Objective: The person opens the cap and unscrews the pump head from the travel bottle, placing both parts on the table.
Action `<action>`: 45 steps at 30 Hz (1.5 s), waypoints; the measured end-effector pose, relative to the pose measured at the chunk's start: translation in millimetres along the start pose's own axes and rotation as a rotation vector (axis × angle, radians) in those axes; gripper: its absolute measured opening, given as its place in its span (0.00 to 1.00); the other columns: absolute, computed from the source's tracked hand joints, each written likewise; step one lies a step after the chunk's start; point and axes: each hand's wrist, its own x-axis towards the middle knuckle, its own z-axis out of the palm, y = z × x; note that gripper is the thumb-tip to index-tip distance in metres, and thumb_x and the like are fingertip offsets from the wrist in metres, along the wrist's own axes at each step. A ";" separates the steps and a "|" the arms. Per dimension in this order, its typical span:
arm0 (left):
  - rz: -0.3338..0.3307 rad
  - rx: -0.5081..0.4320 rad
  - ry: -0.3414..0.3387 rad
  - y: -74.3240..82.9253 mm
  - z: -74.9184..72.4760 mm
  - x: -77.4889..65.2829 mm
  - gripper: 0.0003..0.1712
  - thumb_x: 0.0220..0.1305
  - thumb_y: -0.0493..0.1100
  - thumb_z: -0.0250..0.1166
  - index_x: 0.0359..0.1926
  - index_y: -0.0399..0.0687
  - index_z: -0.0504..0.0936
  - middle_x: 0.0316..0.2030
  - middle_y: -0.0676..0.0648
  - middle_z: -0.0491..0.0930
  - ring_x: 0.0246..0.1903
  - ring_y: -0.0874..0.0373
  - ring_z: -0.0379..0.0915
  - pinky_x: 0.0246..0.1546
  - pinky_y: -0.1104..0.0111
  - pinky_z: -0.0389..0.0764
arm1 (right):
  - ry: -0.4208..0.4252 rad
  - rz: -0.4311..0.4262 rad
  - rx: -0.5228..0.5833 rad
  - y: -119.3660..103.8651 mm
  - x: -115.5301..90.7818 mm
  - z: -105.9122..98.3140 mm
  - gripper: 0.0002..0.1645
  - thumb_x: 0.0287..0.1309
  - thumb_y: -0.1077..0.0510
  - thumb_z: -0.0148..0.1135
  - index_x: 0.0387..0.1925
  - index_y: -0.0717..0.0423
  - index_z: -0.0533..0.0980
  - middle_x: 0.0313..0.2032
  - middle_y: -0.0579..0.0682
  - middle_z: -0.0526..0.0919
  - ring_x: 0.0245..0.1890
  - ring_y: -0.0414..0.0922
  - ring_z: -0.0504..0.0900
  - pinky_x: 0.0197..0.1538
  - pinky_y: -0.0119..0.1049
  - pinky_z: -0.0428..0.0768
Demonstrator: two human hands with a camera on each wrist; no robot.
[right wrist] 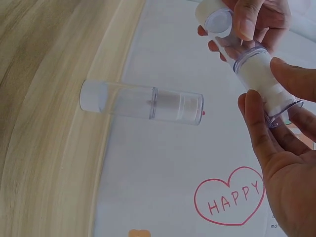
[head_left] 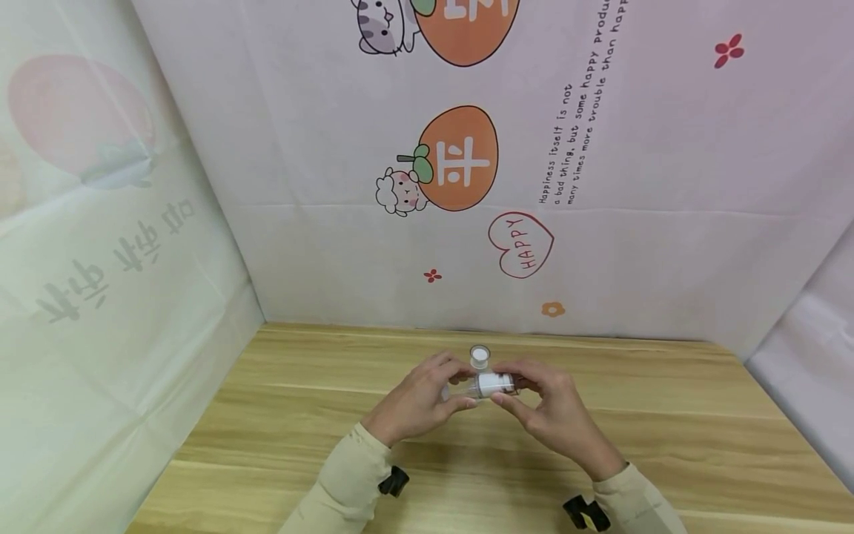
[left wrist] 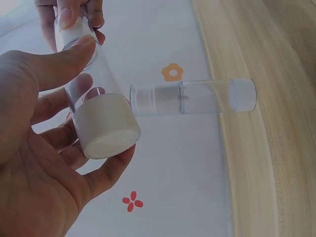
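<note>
A clear bottle [head_left: 495, 383] with a white base and a white upper section under a clear cap lies sideways between both hands. My left hand [head_left: 422, 394] holds its clear body near the white base, thumb on one side and fingers on the other. At the opposite end, my right hand [head_left: 559, 406] grips the clear-capped section between thumb and fingers, as the right wrist view shows. Just beyond the hands, a second bottle [head_left: 480, 357] of the same look stands upright on the table; neither hand touches it. Whether the held cap sits fully on cannot be told.
The wood-grain table [head_left: 300, 430] runs back to a white printed cloth [head_left: 320, 252] hanging behind it. Another cloth [head_left: 153, 326] closes the left side, and a pale one [head_left: 814, 356] the right. The standing bottle is close behind the hands.
</note>
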 end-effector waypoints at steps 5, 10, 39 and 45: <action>0.001 -0.043 0.009 -1.6 0.0 0.0 0.19 0.67 0.45 0.69 0.56 0.42 0.80 0.47 0.46 0.78 0.47 0.54 0.76 0.51 0.62 0.80 | 0.016 -0.031 0.009 1.4 0.0 0.2 0.23 0.48 0.74 0.76 0.48 0.61 0.81 0.42 0.46 0.85 0.38 0.42 0.85 0.44 0.34 0.85; -0.012 -0.061 0.005 -3.8 0.3 -0.3 0.19 0.68 0.45 0.70 0.56 0.43 0.80 0.47 0.47 0.78 0.46 0.54 0.76 0.50 0.62 0.80 | 0.019 -0.041 0.005 1.3 0.2 -0.6 0.24 0.48 0.74 0.76 0.48 0.60 0.81 0.43 0.48 0.85 0.39 0.42 0.85 0.44 0.34 0.85; -0.110 -0.016 -0.003 -10.5 -0.1 -6.0 0.20 0.65 0.44 0.72 0.54 0.41 0.81 0.48 0.49 0.79 0.44 0.56 0.77 0.47 0.69 0.79 | 0.095 0.018 -0.060 7.2 -6.7 -16.8 0.27 0.44 0.76 0.77 0.49 0.62 0.82 0.41 0.47 0.85 0.37 0.40 0.85 0.42 0.31 0.84; -0.118 -0.030 0.002 -10.1 -1.4 -8.6 0.20 0.65 0.44 0.72 0.54 0.40 0.81 0.48 0.48 0.80 0.43 0.57 0.76 0.46 0.68 0.80 | 0.124 0.021 -0.062 10.3 -10.2 -22.7 0.28 0.43 0.77 0.77 0.50 0.61 0.82 0.41 0.48 0.86 0.36 0.41 0.85 0.42 0.29 0.84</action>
